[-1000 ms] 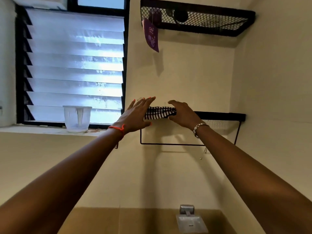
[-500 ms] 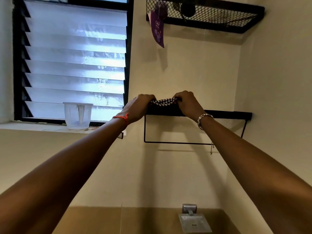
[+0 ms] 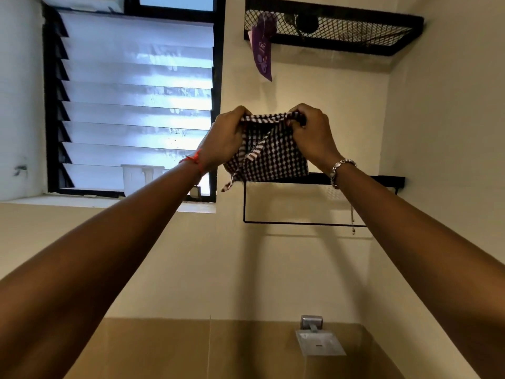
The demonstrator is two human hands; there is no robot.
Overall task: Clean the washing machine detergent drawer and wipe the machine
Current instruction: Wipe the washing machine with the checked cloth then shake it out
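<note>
Head view, looking up along two raised forearms: both hands are clenched on the top edge of a checked cloth (image 3: 273,157). The left hand (image 3: 226,138) bunches one corner and the right hand (image 3: 314,135) pinches the other, so the cloth hangs between them just in front of the black wall rack (image 3: 382,180). Neither the washing machine nor its drawer is in sight. From where I stand, the worry is the loose tail dangling at the cloth's lower left. It looks close enough to the rack's front edge to catch there if the cloth is tugged down sharply. Farther back, the plastic cup (image 3: 134,176) on the window sill sits just beside the left forearm, and a careless swing could knock it off.
</note>
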